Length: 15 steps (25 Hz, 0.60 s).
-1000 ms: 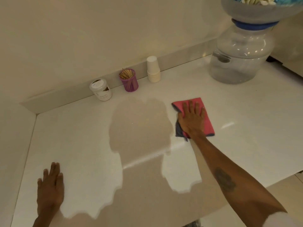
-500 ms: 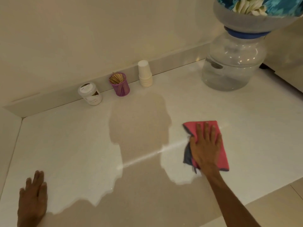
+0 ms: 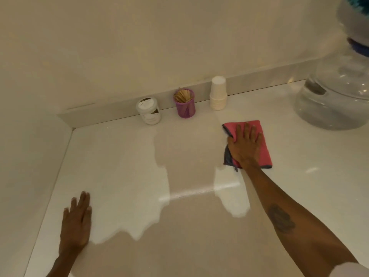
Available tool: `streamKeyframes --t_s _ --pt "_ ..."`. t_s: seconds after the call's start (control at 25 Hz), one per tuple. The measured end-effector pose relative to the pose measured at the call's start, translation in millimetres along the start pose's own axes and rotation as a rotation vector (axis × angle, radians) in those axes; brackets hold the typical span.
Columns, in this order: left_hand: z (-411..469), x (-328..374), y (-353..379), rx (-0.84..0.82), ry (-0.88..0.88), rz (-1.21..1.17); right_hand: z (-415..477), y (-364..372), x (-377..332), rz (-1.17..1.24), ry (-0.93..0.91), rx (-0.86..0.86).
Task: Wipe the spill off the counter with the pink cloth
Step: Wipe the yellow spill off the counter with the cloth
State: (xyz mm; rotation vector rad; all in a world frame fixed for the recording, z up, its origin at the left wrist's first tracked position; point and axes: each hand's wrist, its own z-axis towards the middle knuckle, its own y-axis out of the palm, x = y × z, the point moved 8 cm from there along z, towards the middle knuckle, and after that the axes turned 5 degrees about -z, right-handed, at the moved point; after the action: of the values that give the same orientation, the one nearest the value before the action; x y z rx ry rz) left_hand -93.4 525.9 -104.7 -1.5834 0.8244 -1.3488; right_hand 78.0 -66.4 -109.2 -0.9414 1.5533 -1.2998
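Note:
The pink cloth [image 3: 263,144], folded with a grey edge, lies flat on the white counter [image 3: 119,166] right of centre. My right hand [image 3: 244,145] presses down on it with the fingers spread flat and pointing toward the wall. My left hand [image 3: 76,222] rests palm down on the counter near the front left, holding nothing. No spill shows clearly on the glossy surface; my shadow covers the middle of it.
Along the back ledge stand a white jar [image 3: 148,110], a purple cup of wooden sticks [image 3: 184,105] and a stack of paper cups [image 3: 218,93]. A large clear water bottle [image 3: 335,96] stands at the right. A wall closes the left side.
My right hand has pushed the cloth away from me, back toward the wall, after pulling it toward the front edge. My left hand has stayed flat on the counter.

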Motion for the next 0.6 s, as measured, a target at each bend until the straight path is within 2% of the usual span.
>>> streamKeyframes --t_s 0.16,0.36,0.48,0.6 --pt "0.3 -0.3 -1.7 0.011 -0.017 -0.008 -17.0 5.9 -97.3 -0.013 -0.232 -0.032" --pt "0.0 -1.2 -3.3 0.022 0.011 0.007 -100.0 27.5 -200.6 -0.024 -0.62 -0.079" --pt "-2.1 -1.9 -3.1 0.029 0.033 0.006 -167.7 42.1 -203.7 -0.071 -0.796 -0.082" --pt "-2.4 -3.3 -1.3 0.032 0.019 0.005 -210.8 45.1 -150.3 -0.012 -0.822 -0.044"
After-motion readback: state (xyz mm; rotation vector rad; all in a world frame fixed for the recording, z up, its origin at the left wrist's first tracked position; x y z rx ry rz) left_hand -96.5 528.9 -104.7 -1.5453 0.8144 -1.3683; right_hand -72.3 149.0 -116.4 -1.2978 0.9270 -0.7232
